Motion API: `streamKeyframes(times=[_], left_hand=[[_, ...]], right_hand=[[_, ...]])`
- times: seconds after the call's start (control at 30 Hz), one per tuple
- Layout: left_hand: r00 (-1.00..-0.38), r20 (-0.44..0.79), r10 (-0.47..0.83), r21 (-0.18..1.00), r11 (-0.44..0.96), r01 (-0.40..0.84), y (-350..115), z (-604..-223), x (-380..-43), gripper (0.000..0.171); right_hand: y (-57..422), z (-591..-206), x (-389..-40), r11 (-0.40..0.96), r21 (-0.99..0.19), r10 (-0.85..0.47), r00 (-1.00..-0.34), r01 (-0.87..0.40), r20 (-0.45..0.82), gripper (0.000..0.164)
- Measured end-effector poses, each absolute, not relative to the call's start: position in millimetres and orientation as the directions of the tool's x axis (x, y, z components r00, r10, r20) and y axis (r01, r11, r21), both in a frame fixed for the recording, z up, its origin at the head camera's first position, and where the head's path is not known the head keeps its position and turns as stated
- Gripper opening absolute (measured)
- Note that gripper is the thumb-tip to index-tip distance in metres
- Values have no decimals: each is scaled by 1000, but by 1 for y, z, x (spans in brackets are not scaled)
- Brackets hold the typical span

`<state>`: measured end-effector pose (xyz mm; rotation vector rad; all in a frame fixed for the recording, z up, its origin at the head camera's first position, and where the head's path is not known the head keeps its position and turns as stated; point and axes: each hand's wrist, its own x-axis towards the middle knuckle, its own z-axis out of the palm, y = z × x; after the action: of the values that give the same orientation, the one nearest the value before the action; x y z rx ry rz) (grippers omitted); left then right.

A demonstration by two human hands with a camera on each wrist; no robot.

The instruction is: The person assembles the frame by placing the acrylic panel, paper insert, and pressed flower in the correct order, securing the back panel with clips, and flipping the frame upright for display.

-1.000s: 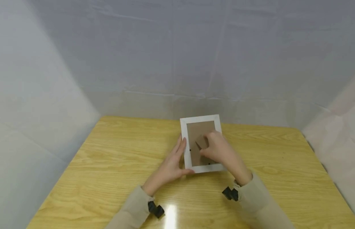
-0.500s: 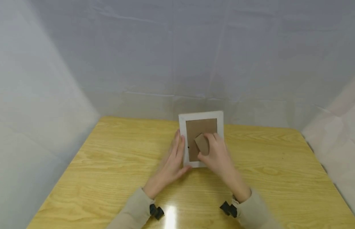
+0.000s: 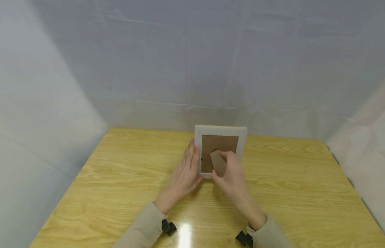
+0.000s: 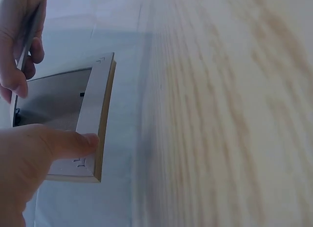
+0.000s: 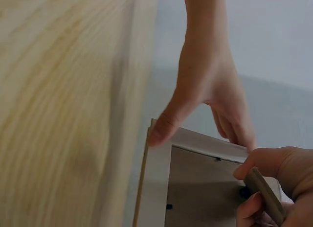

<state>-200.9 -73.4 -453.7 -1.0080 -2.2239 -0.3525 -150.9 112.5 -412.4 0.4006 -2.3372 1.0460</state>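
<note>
A white picture frame (image 3: 221, 130) stands tilted up near the far side of the table, its brown backing board (image 3: 220, 142) facing me. My left hand (image 3: 181, 177) holds its left side, the thumb at the lower corner and the fingers along the edge. In the left wrist view that thumb (image 4: 73, 145) presses on the border of the frame. With my right hand (image 3: 232, 177) I pinch the brown easel stand (image 3: 218, 162), which angles out from the backing. The right wrist view shows the stand (image 5: 264, 192) edge-on between thumb and fingers.
The frame is over a wooden table (image 3: 124, 172) with light grain. Behind it hangs a pale grey sheet (image 3: 192, 69), close to the table's far edge. Small dark tabs (image 5: 169, 206) show at the border of the backing.
The frame has tipped more upright and turned slightly. The right hand has shifted down and towards me with the stand, whose face now shows more broadly. The left hand keeps its hold.
</note>
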Motion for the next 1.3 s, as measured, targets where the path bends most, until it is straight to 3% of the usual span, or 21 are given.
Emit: streamKeyframes(times=[0.23, 0.53, 0.83, 1.07, 1.3], left_hand=[[-448, 714, 538, -75, 695, 715, -70, -457, -209, 145], [-404, 714, 572, -133, 677, 724, -69, -468, -227, 134], [-320, 757, 569, -198, 667, 719, -72, -479, -244, 127], [-318, 743, 589, -207, 654, 728, -76, -486, -245, 132], [-306, 753, 582, -190, 638, 746, -78, -487, -241, 124]], right_hand=[[111, -427, -155, 632, -567, -51, -758, -528, 650, 59], [116, -449, -171, 585, -611, -37, -770, -533, 637, 57], [117, -464, -185, 569, -539, -53, -681, -621, 730, 59], [119, -480, -191, 594, -477, -79, -637, -648, 767, 60], [121, -488, -190, 610, -443, -94, -615, -657, 783, 62]])
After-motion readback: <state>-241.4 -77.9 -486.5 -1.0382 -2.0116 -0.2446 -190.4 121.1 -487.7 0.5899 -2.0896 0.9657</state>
